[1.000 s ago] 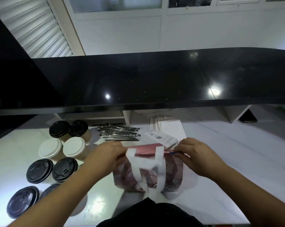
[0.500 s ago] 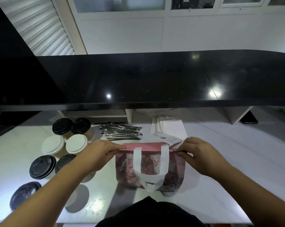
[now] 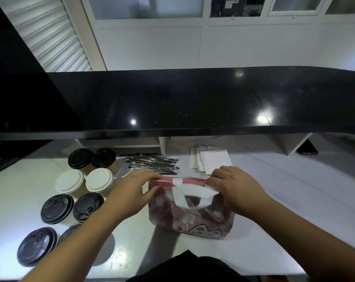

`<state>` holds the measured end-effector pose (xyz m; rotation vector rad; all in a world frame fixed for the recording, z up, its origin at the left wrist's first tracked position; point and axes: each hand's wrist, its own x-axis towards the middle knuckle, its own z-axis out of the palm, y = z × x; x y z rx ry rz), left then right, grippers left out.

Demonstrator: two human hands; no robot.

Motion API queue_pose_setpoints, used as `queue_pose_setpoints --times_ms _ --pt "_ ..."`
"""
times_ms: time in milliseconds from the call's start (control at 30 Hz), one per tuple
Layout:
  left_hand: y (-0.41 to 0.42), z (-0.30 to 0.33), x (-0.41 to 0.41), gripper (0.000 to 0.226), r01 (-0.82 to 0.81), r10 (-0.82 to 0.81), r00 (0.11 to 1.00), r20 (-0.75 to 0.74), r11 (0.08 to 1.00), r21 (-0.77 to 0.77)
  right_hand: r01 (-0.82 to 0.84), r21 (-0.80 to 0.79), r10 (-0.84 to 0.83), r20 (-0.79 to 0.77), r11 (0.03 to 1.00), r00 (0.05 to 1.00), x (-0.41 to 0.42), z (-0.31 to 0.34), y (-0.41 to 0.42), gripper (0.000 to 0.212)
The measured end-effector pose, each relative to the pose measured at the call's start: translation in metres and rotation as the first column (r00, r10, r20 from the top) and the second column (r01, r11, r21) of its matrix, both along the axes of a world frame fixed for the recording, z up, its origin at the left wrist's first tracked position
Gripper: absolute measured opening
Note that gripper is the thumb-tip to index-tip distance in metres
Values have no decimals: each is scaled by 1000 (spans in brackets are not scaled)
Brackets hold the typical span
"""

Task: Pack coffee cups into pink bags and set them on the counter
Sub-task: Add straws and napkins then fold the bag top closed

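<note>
We find the pink bag (image 3: 191, 212) standing upright on the white tabletop (image 3: 284, 200), its folded top edge running left to right. The left hand (image 3: 131, 192) pinches the top's left end; the right hand (image 3: 236, 190) grips the right end together with the white handle (image 3: 192, 195). Since half a second ago the handle has been lifted from hanging down the front. Lidded coffee cups (image 3: 84, 184) stand left; wrapped straws (image 3: 152, 161) and paper sleeves (image 3: 211, 160) lie behind. We can read no writing.

Left hand (image 3: 131, 192) and right hand (image 3: 235, 190) forward, fingers curled, pinching, forearms converging
</note>
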<state>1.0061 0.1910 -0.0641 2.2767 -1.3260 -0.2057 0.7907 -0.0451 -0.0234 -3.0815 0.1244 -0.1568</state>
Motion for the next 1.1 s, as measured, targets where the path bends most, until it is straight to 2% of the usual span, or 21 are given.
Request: queue_pose_setpoints --times_ms 100,300,467,633,733,800,900,1100 --pt "4 3 -1 35 -77 68 993 -93 992 -97 33 12 -32 -84 999 996 6 22 11 29" --pt "7 33 1 39 -218 165 969 -186 922 -320 239 89 -231 -87 967 969 19 103 23 14" --pt "-2 81 2 32 -127 38 975 -221 906 -404 375 60 -374 -27 925 927 46 175 22 35" --pt "-7 117 6 58 -22 -61 983 -173 896 -444 393 -6 -386 169 920 907 90 229 11 41" --pt "-17 132 20 78 -8 -68 984 -163 905 -426 426 25 -417 265 904 869 130 247 2 38" --pt "-26 140 34 84 -25 -71 974 -215 909 -416 449 60 -446 289 891 847 162 252 -5 35" --pt "-39 145 65 82 -70 -60 949 -310 918 -389 463 127 -479 296 877 826 211 248 -12 31" --pt "-62 143 133 61 -163 98 967 -233 947 -277 455 252 -517 317 854 795 293 226 -14 32"
